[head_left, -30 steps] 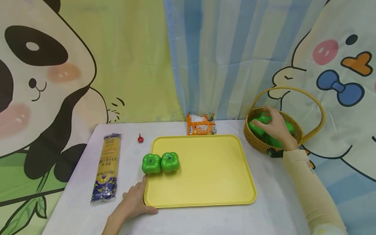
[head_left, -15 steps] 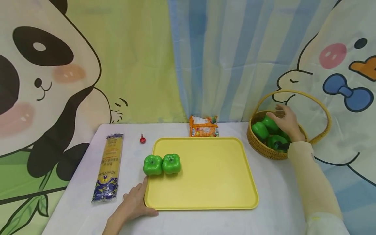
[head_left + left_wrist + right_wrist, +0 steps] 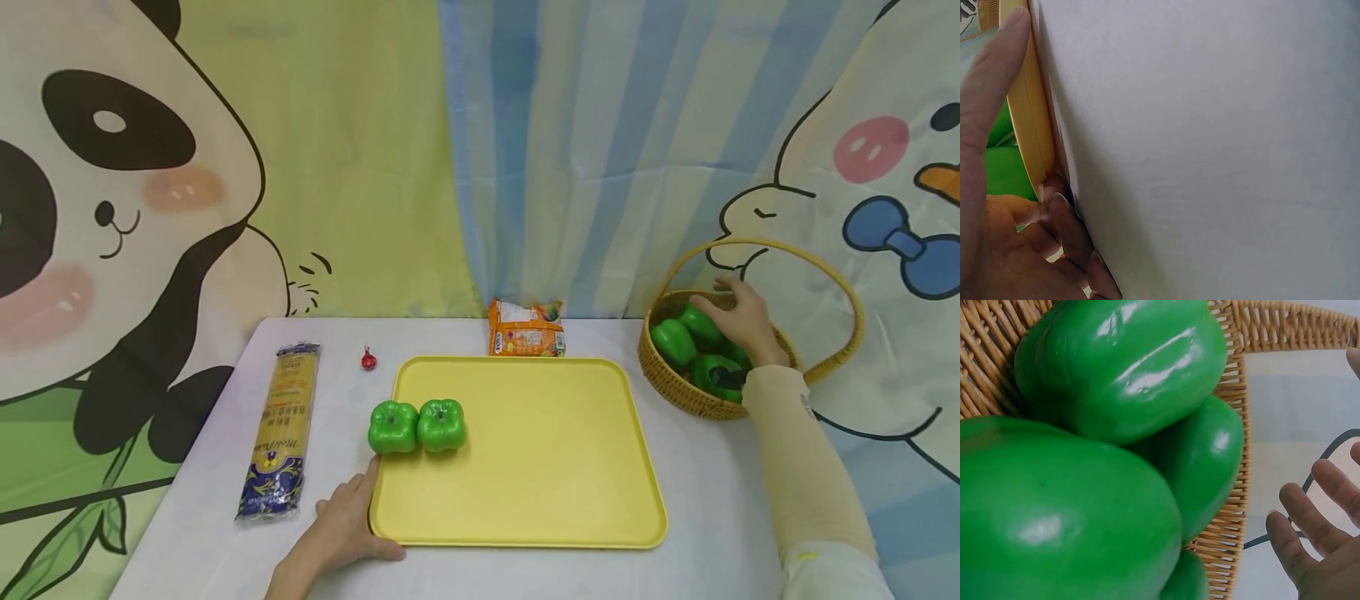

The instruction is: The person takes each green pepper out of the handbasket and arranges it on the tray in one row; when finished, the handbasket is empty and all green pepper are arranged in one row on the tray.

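Observation:
My left hand (image 3: 337, 525) holds the near left corner of a yellow tray (image 3: 547, 467), thumb along the front edge and fingers along the left side. In the left wrist view, the fingertips (image 3: 1072, 231) bend in against the tray's corner. Two green bell peppers, one at the rim (image 3: 393, 427) and one beside it (image 3: 441, 425), sit on the tray's left side. Over a wicker basket (image 3: 671, 387) at the right, my right hand (image 3: 742, 321) hovers with spread fingers and nothing in them. Several green bell peppers (image 3: 1066, 519) fill the basket.
A long yellow and blue pasta packet (image 3: 281, 433) lies left of the tray. Behind the tray are an orange snack packet (image 3: 527, 329) and a small red onion-shaped item (image 3: 368, 359). The basket's tall handle (image 3: 851, 333) arches beside my right hand.
My right hand has shifted slightly to the right over the basket, so more of the peppers show. The head view has turned a little; the left hand stays at the tray's corner.

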Motion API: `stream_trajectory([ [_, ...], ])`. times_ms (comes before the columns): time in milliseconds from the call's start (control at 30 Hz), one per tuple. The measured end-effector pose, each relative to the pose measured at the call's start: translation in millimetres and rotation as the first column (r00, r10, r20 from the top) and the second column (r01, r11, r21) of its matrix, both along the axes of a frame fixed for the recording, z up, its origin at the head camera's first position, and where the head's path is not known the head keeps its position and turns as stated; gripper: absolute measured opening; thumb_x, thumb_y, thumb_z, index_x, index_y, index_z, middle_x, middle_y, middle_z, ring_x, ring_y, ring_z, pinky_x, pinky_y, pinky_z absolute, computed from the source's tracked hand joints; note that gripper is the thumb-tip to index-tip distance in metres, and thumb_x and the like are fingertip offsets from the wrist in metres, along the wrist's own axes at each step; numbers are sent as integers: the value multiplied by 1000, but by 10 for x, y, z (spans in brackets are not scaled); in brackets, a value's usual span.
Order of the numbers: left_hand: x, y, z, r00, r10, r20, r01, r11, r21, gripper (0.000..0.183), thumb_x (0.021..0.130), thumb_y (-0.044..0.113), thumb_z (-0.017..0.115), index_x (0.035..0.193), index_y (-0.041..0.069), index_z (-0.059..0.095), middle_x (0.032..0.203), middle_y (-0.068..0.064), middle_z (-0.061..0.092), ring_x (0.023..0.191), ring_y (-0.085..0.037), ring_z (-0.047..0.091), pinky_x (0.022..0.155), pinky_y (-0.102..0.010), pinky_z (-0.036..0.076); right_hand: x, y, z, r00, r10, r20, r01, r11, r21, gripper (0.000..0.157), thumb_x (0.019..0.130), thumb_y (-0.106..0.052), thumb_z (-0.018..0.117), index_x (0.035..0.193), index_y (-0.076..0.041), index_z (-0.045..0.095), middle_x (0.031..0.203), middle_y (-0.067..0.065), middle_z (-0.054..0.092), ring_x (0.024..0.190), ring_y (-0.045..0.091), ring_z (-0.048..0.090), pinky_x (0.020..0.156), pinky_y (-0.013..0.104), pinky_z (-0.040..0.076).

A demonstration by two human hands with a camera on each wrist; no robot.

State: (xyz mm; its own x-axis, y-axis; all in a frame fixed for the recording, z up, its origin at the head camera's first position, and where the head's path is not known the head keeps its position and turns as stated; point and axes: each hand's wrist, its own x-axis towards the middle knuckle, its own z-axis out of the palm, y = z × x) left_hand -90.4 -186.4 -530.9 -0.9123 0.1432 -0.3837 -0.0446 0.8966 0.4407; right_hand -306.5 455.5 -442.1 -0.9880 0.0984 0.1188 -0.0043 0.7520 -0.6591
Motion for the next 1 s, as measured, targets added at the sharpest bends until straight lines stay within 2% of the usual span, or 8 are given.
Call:
stream_trajectory([
  [333, 0, 18, 20, 1000, 16, 13, -16, 1000, -2, 153, 44, 72, 88, 162, 8, 15, 147, -21, 51, 128, -41, 52, 97, -69, 38, -131, 40, -86, 1000, 22, 12, -23, 999, 33, 88, 96, -57, 56, 156, 1, 28, 149, 35, 40, 129, 52, 45, 99, 68, 41],
  [500, 9, 23, 12, 1000, 23, 9, -23, 1000, -6, 153, 43, 72, 89, 162, 10, 16, 145, -18, 53, 126, -38, 53, 97, -68, 39, -185, 76, -197, 999, 23, 35, -25, 998, 61, 89, 96, -58, 55, 155, 3, 28, 146, 37, 42, 126, 53, 47, 98, 69, 41],
  [700, 6, 30, 8, 1000, 18, -13, -18, 1000, -14, 153, 41, 71, 90, 161, 9, 18, 140, -15, 57, 121, -34, 56, 93, -63, 42, -214, 108, -293, 999, 30, 38, -33, 997, 72, 89, 96, -58, 56, 155, 2, 29, 146, 38, 42, 127, 54, 46, 98, 69, 41],
  [900, 3, 37, 17, 1000, 26, 0, -26, 1000, -6, 153, 42, 71, 90, 161, 10, 17, 144, -18, 54, 125, -38, 54, 96, -68, 39, -249, 85, -313, 999, 42, 34, -45, 995, 92, 88, 96, -56, 56, 153, 5, 31, 146, 39, 41, 127, 54, 45, 101, 70, 38],
  [1000, 6, 37, 14, 1000, 28, -1, -28, 1000, 1, 153, 42, 70, 90, 162, 11, 17, 144, -17, 54, 124, -36, 55, 96, -67, 39, -259, 109, -348, 998, 42, 36, -46, 993, 109, 86, 97, -55, 57, 152, 6, 33, 145, 39, 42, 128, 55, 45, 103, 70, 37],
])
